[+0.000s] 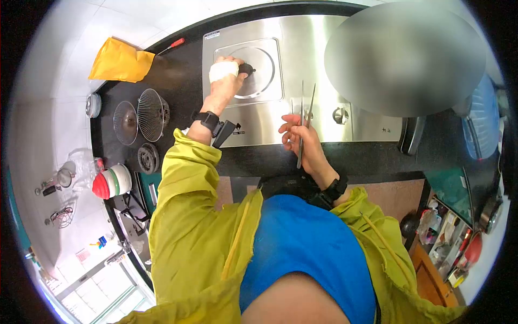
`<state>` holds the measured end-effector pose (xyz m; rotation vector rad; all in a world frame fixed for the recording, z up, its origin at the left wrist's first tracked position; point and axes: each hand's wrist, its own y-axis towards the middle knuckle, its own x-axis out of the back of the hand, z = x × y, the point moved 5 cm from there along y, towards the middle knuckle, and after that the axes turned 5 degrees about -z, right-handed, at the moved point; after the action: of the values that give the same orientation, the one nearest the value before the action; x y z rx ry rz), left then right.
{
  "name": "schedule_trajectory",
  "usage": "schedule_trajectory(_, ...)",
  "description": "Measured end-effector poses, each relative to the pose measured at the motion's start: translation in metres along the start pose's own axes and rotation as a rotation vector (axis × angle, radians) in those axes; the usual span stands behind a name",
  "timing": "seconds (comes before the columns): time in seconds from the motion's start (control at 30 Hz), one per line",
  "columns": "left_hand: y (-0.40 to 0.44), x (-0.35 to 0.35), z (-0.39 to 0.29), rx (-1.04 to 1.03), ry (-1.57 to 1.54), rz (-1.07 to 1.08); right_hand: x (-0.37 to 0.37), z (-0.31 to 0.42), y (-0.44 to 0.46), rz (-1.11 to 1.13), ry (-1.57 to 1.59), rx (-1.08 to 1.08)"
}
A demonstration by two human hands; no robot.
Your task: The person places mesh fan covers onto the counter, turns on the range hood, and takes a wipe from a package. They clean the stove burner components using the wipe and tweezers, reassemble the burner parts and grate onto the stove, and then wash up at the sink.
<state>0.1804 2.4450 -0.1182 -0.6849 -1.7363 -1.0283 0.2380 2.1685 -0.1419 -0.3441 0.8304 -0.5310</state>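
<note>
My left hand (227, 81) is closed around a white cloth or tissue (223, 71) and reaches over the left burner recess of the steel stove top (313, 48). Beside its fingers, a small black part (246, 69) stands at the middle of the recess; whether the fingers touch it is hard to tell. Long metal tweezers or chopsticks (302, 121) lie in my right hand (305, 137), which is closed on them near the stove's front edge, their tips pointing away from me.
Wire baskets (152, 114) and a dark burner ring (148, 157) sit on the black counter (183, 81) at left. Behind them are a yellow bag (121, 60) and a red-handled screwdriver (177, 42). A knob (340, 115) is right of my right hand. A large blurred round shape covers the right burner area.
</note>
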Motion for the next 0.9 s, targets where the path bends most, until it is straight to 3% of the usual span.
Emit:
schedule_trajectory(0.33,0.001,0.0,-0.007,0.087,0.025,0.019,-0.004,0.003,-0.001,-0.003,-0.014,0.02)
schedule_trajectory(0.57,0.004,-0.005,-0.009,0.017,0.046,0.01,0.0,0.004,-0.002,-0.028,-0.021,0.013)
schedule_trajectory(0.77,0.005,-0.005,-0.005,0.069,0.035,0.117,0.007,0.006,-0.001,-0.048,-0.02,0.022)
schedule_trajectory(0.9,0.002,-0.004,-0.005,0.073,-0.006,0.062,0.008,0.003,0.0,-0.051,-0.038,0.012)
